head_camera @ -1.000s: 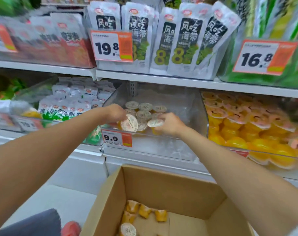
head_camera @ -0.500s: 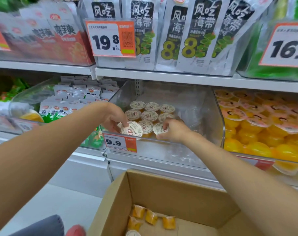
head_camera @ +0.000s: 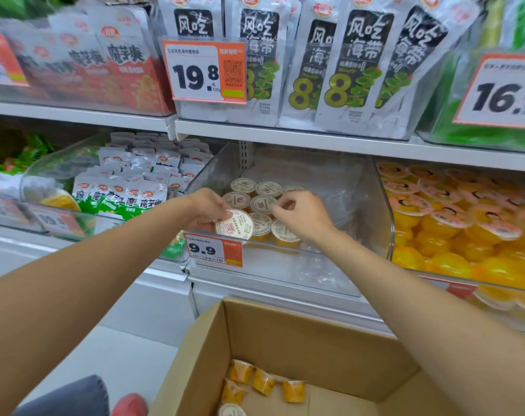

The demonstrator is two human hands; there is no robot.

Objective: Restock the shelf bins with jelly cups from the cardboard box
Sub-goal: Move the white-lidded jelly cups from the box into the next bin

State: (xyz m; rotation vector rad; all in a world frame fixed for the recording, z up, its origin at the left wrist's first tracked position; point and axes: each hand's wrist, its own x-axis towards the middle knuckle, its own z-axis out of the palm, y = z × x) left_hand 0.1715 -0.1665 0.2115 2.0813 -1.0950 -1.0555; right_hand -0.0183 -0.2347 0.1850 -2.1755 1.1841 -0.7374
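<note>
Several orange jelly cups with white lids stand in rows at the front left of a clear shelf bin. My left hand grips one tilted jelly cup at the bin's front left corner. My right hand hovers over the row's right end with fingers loosely curled and nothing in them. Just below its thumb a cup stands in the bin. The cardboard box sits open below, with several jelly cups on its floor.
A 9.9 price tag hangs on the bin's front lip. A bin of yellow jelly cups is to the right, and green-and-white snack packets lie to the left. The shelf above carries seaweed bags close overhead.
My right hand has set its cup down at the front row's right end and let go. My left hand has lowered its cup toward the bin's front left corner.
</note>
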